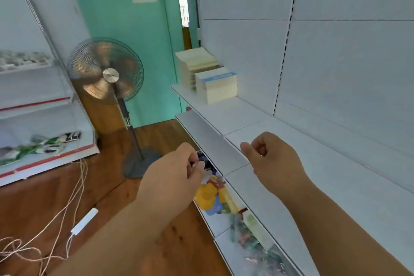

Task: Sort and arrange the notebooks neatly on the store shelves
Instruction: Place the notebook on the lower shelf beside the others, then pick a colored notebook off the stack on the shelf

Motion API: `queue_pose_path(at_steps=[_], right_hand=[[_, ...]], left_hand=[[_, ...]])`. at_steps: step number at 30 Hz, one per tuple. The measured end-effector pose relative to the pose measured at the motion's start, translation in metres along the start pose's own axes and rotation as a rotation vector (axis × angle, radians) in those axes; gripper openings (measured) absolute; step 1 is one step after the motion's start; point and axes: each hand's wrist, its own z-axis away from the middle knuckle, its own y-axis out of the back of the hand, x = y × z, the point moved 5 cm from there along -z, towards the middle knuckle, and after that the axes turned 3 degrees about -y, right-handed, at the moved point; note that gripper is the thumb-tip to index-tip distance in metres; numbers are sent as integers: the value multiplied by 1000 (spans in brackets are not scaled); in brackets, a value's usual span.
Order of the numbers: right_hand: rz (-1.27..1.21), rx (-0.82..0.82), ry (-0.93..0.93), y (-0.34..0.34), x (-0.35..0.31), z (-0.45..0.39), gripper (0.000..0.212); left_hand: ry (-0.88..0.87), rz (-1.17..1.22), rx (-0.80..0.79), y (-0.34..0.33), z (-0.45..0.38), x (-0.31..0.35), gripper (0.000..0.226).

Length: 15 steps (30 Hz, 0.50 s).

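Note:
Two stacks of notebooks stand at the far end of the white shelf (246,119): a taller cream stack (197,63) and, in front of it, a shorter stack with a blue and white cover (216,85). My left hand (174,175) hovers in front of the shelf's front edge with its fingers curled; I see nothing held in it. My right hand (273,159) hangs over the shelf's front edge, fingers curled into the palm and thumb out, holding nothing. Both hands are well short of the stacks.
Below the shelf edge a lower shelf (215,224) holds colourful packaged items (212,195). A standing fan (107,74) is on the wooden floor to the left. Cables and a white power strip (84,222) lie on the floor. Another shelf unit (44,159) stands at the far left.

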Motion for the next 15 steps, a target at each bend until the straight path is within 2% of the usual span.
queue_pose_path(at_steps=[5,8,11,15], right_hand=[[-20,-52,-150,-54,16,-100,63],[-106,-157,-338,-83,15,-189,83],[-194,-216,-485,-108,3,-275,89],[-251,-138,-524,-146,-14,-371,87]], left_hand=[[-5,-11,-72,-43,-96,-56,15],[34,-25,-100,-47,-170,-97,15],[27,-33,-119,-44,-241,-131,15],[4,-1,-130,-54,-317,-173,14]])
